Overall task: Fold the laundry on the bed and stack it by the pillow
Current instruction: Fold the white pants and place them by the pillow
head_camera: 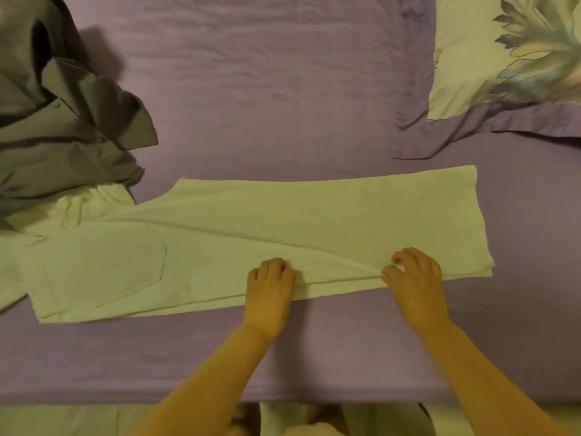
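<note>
Lying flat across the middle of the bed (283, 89) is a pair of pale yellow pants (251, 221), with the legs stacked one on the other and pointing right. The waist end is on the left, and a pocket shows there. The leg ends stop on the right, near the pillow (503, 51) but not touching it. The pillow sits in the far right corner and has a big leaf picture on it.

Both hands are on the near edge of the pants, a little apart from each other. The left hand (270, 287) has its fingers curled down onto the cloth and seems to bunch a bit of it. The right hand (415, 275) pinches a fold of the cloth between thumb and fingers, and a long wrinkle runs from that spot toward the far left.

A gray shirt (63, 121) lies in a messy heap on the far left of the bed. Its edge lies over the waist of the pants. The bed sheet is purple and a bit wrinkly
</note>
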Demonstrator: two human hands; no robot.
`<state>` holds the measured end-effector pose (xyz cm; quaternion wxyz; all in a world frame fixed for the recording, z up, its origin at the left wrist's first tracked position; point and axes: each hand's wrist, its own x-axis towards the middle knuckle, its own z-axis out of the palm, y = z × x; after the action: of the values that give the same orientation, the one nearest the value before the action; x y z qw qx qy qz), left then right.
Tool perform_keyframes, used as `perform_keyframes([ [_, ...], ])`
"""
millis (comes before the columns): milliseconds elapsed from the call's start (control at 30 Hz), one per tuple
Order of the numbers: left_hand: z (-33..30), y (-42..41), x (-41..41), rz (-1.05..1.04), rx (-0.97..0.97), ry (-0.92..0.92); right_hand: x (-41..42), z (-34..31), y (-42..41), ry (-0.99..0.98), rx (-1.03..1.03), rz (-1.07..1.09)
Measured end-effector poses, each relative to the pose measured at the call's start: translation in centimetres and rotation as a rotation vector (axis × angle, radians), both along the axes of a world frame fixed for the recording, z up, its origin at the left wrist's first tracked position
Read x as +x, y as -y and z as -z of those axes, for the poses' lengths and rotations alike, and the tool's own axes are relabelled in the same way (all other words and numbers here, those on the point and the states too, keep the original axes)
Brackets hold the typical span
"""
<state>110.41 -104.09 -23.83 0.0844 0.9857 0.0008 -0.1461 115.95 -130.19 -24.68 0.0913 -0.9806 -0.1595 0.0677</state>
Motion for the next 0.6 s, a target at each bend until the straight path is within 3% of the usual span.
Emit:
perform_keyframes([
  [100, 0.5, -1.9, -1.1, -0.077, -0.007, -0.077, -0.7, 0.0, -2.3, -0.043, -0.019, -0.069],
  [233, 0.7, -4.3, -0.6, 0.049, 0.034, -0.052, -1.4, 0.6, -8.2, -0.123, 0.031, -0.296],
  [467, -0.6, -6.8, -1.4, 0.130, -0.203, -0.015, -1.1, -0.6, -11.0, -0.238, 0.063, -0.364],
  [600, 0.3, -7.1, -3.7, 0.117, -0.137, -0.127, -2.8, -1.3, -11.3, -0.241, 0.021, -0.387],
])
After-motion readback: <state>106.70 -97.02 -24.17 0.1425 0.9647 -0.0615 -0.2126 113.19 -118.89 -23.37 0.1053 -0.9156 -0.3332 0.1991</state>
